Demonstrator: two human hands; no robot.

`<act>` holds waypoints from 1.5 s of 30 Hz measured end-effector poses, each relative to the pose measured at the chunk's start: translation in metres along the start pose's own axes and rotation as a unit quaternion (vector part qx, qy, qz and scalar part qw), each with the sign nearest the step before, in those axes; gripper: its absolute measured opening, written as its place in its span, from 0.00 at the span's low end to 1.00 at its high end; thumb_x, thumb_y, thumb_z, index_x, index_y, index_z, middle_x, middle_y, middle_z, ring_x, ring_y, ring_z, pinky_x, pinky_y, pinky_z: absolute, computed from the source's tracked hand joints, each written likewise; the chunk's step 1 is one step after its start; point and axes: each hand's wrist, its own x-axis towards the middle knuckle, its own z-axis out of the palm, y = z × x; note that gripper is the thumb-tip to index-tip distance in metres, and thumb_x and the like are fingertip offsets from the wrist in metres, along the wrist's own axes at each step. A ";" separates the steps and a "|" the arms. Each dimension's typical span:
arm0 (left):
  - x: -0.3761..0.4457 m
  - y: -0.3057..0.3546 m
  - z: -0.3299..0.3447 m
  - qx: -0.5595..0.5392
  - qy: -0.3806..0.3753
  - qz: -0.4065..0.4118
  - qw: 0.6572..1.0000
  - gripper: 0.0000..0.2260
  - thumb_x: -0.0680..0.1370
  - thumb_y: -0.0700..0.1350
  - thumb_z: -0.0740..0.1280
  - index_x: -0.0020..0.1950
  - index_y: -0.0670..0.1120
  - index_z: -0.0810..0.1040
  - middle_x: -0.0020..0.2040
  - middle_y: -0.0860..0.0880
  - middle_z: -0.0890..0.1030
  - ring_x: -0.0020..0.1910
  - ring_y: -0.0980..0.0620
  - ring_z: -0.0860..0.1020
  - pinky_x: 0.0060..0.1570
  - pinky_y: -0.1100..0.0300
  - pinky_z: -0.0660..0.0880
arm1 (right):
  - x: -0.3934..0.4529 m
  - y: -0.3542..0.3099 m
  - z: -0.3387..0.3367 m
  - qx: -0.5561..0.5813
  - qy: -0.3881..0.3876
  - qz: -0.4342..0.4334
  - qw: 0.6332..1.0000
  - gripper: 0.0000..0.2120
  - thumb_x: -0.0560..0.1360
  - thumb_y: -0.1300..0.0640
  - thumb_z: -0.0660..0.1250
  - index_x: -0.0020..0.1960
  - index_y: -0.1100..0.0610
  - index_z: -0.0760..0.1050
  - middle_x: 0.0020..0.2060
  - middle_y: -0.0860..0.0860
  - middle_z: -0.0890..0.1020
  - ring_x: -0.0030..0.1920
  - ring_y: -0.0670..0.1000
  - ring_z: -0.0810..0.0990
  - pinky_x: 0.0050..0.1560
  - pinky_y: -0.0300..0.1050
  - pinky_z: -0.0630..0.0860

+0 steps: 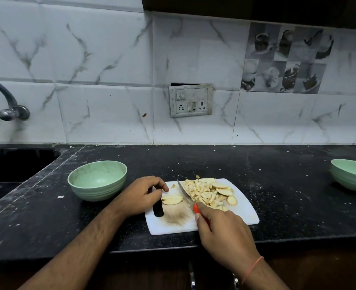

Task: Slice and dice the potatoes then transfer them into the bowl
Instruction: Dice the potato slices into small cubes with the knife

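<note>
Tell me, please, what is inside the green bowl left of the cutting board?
The green bowl shows only a bare, faintly speckled inside; no potato pieces yet. Its near inner wall is hidden by the rim.
</note>
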 end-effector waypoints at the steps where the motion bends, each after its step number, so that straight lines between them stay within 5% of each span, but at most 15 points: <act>1: -0.001 0.001 0.000 -0.006 -0.002 0.010 1.000 0.11 0.79 0.42 0.67 0.52 0.57 0.86 0.44 0.58 0.84 0.37 0.57 0.77 0.38 0.61 0.72 | 0.000 0.001 0.000 0.005 0.004 0.003 1.000 0.22 0.83 0.40 0.53 0.76 0.39 0.67 0.43 0.44 0.84 0.48 0.49 0.82 0.46 0.49 0.79; 6: -0.002 0.003 0.001 0.001 -0.013 0.054 0.998 0.08 0.77 0.53 0.77 0.56 0.57 0.87 0.52 0.58 0.84 0.53 0.55 0.83 0.54 0.57 0.79 | 0.007 0.007 -0.002 0.112 -0.036 0.041 0.992 0.15 0.84 0.42 0.55 0.65 0.43 0.75 0.30 0.45 0.80 0.33 0.47 0.80 0.36 0.50 0.78; 9: -0.002 0.003 0.002 -0.010 -0.006 0.051 0.999 0.09 0.75 0.54 0.79 0.54 0.57 0.89 0.51 0.58 0.84 0.50 0.53 0.84 0.53 0.53 0.80 | 0.011 0.013 -0.008 0.288 -0.098 0.088 0.948 0.12 0.86 0.47 0.57 0.58 0.48 0.78 0.20 0.49 0.73 0.20 0.51 0.70 0.23 0.43 0.68; 14: -0.002 0.002 0.003 -0.023 -0.006 0.045 0.999 0.07 0.75 0.53 0.80 0.52 0.58 0.90 0.49 0.57 0.84 0.48 0.55 0.85 0.51 0.55 0.81 | 0.007 0.011 -0.012 0.428 -0.094 0.140 0.888 0.12 0.87 0.52 0.57 0.63 0.47 0.79 0.20 0.55 0.69 0.17 0.50 0.61 0.21 0.38 0.60; 17: -0.003 0.004 0.002 -0.041 -0.006 0.038 0.998 0.07 0.75 0.52 0.81 0.52 0.58 0.90 0.49 0.57 0.85 0.48 0.56 0.86 0.51 0.58 0.80 | 0.003 0.009 -0.011 0.382 -0.074 0.120 0.913 0.11 0.87 0.49 0.57 0.61 0.40 0.78 0.20 0.53 0.71 0.18 0.51 0.66 0.22 0.39 0.63; 21: -0.003 0.007 0.002 -0.051 -0.001 0.034 0.998 0.06 0.74 0.53 0.81 0.50 0.59 0.90 0.48 0.55 0.85 0.49 0.55 0.86 0.52 0.54 0.81 | -0.003 0.000 -0.007 0.268 -0.049 0.066 0.960 0.14 0.85 0.45 0.58 0.65 0.46 0.77 0.25 0.44 0.76 0.24 0.45 0.74 0.29 0.40 0.69; 25: -0.003 0.006 0.002 -0.048 -0.001 0.037 0.998 0.06 0.74 0.54 0.81 0.50 0.61 0.90 0.48 0.56 0.85 0.49 0.55 0.85 0.52 0.51 0.81 | -0.007 -0.015 -0.009 0.099 -0.029 0.018 0.995 0.21 0.84 0.43 0.56 0.75 0.45 0.69 0.50 0.46 0.85 0.51 0.50 0.82 0.50 0.49 0.79; 27: -0.002 0.006 0.003 -0.053 0.004 0.034 0.998 0.06 0.73 0.54 0.82 0.49 0.60 0.90 0.48 0.56 0.85 0.47 0.55 0.85 0.51 0.52 0.81 | -0.006 -0.023 -0.009 0.034 -0.047 0.005 0.998 0.23 0.84 0.44 0.54 0.78 0.43 0.64 0.56 0.48 0.84 0.58 0.54 0.79 0.53 0.51 0.77; 34: -0.001 0.006 0.004 -0.071 0.002 0.024 0.997 0.06 0.73 0.50 0.83 0.49 0.54 0.91 0.47 0.55 0.86 0.43 0.54 0.87 0.46 0.64 0.78 | 0.011 -0.038 -0.003 -0.090 -0.089 -0.016 0.992 0.26 0.83 0.51 0.53 0.81 0.47 0.59 0.55 0.53 0.82 0.57 0.59 0.79 0.46 0.50 0.68; 45: -0.001 0.006 0.005 -0.055 0.011 0.007 0.998 0.06 0.72 0.52 0.83 0.47 0.58 0.91 0.47 0.56 0.86 0.46 0.56 0.86 0.51 0.54 0.82 | 0.004 -0.038 -0.028 -0.189 -0.165 -0.078 0.965 0.30 0.82 0.54 0.58 0.83 0.51 0.53 0.60 0.57 0.78 0.61 0.60 0.75 0.48 0.50 0.67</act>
